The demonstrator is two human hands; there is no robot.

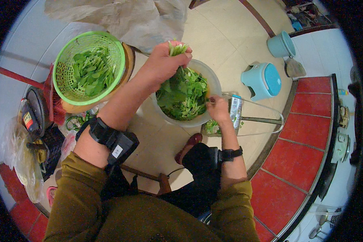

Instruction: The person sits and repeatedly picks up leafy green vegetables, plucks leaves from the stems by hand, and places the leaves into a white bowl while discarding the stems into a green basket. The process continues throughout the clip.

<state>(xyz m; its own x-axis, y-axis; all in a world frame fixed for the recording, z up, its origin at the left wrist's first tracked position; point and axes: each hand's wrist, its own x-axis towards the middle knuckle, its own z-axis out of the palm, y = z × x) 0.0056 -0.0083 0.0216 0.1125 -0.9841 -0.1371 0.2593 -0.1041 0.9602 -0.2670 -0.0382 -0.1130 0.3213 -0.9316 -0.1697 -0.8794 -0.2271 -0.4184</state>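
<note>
My left hand (169,62) grips a bunch of leafy greens (178,50) by the pale stems, above the far left side of a translucent plastic basin (215,75). Loose greens (189,93) fill much of the basin, and the bunch's leaves hang down over them. At the basin's right rim is my right hand (219,109), its fingers curled. A small dark bit shows at its fingertips, too small to tell whether it is held. On the left, a light-green plastic colander (121,57) holds more stemmed greens (92,72).
A long-handled dustpan (236,130) with leaf scraps lies beneath my right forearm. Further right stand a light-blue plastic stool (255,80), a bucket (278,47) and a red-tiled counter (302,133). A woven sack (151,21) lies ahead; plastic bags (25,163) crowd the left.
</note>
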